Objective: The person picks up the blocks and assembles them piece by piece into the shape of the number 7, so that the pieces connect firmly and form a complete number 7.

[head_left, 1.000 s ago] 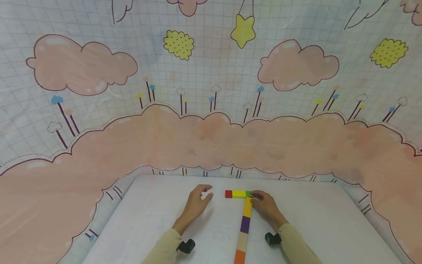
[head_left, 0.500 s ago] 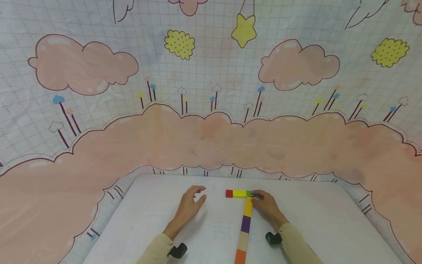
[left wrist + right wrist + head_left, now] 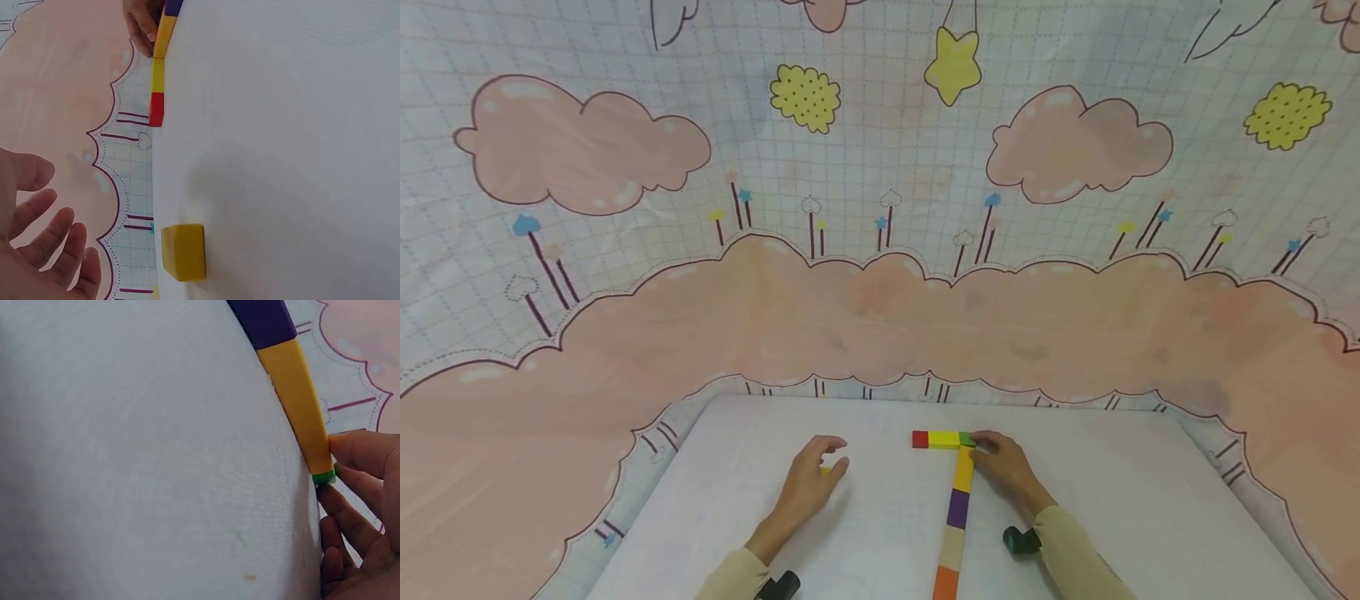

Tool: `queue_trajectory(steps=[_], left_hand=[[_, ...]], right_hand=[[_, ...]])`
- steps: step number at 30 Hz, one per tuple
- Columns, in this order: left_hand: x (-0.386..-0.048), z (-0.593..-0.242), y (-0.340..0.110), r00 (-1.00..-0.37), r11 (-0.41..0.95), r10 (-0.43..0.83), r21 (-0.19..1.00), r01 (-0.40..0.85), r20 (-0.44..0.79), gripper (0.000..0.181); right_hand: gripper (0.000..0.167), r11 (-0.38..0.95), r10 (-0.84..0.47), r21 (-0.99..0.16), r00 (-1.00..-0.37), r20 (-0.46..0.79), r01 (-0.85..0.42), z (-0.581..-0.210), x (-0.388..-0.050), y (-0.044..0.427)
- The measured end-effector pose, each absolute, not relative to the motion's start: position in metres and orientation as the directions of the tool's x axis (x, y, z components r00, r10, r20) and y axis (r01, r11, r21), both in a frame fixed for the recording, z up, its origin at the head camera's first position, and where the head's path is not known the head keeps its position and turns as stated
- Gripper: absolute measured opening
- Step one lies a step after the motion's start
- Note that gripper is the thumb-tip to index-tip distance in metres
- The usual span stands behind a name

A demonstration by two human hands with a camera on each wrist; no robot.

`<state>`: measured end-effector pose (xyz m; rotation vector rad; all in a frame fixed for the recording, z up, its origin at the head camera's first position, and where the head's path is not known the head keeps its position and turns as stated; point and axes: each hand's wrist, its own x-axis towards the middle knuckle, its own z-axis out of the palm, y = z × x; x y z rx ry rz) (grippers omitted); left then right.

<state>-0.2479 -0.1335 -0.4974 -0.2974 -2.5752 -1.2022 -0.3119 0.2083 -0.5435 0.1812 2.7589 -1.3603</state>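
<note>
My right hand [image 3: 1006, 468] holds the corner of a row of blocks, thumb and fingers about the green block [image 3: 966, 437]; the thumb also touches the amber block [image 3: 963, 469]. Left of the green one lie a yellow block [image 3: 943, 439] and a red block [image 3: 920, 439] in line. Toward me from the amber block run a purple block [image 3: 957, 508], a beige block [image 3: 951, 548] and an orange block [image 3: 946, 583]. Away to the left, my left hand [image 3: 803, 483] has relaxed, parted fingers near a separate yellow block [image 3: 184, 253], mostly hidden by the hand in the head view.
The blocks lie on a white table [image 3: 700, 500]. Behind it hangs a cloth [image 3: 880, 325] printed with clouds and stars. A dark camera [image 3: 780, 587] sits at the left wrist and another dark camera [image 3: 1021, 542] at the right.
My left hand has moved left and toward me, away from the red block, and now lies over the separate yellow block. The right hand and the row of blocks have stayed put.
</note>
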Motion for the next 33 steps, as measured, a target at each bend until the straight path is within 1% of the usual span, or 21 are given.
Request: queue_trajectory(steps=[11,17,24,29,33], left_hand=[[-0.235,-0.506,-0.149,-0.956,0.665,0.027,0.709,0.235,0.292,0.024],[-0.233,-0.513,-0.154,-0.969,0.688,0.009,0.702,0.185,0.247,0.027],[-0.234,-0.520,-0.159,-0.982,0.679,-0.033,0.726,0.113,0.184,0.034],[-0.237,-0.524,-0.163,-0.987,0.686,-0.040,0.723,0.085,0.154,0.042],[-0.239,-0.526,-0.165,-0.991,0.690,-0.042,0.721,0.066,0.130,0.045]], right_hand=[[0.034,0.592,0.077,-0.797,-0.992,-0.098,0.124,-0.540,-0.309,0.207],[0.034,0.600,0.081,-0.790,-0.992,-0.098,0.127,-0.542,-0.310,0.207],[0.034,0.606,0.080,-0.786,-0.992,-0.094,0.123,-0.541,-0.310,0.206],[0.034,0.611,0.081,-0.782,-0.993,-0.088,0.119,-0.542,-0.311,0.207],[0.035,0.615,0.083,-0.778,-0.992,-0.094,0.125,-0.541,-0.310,0.207]])
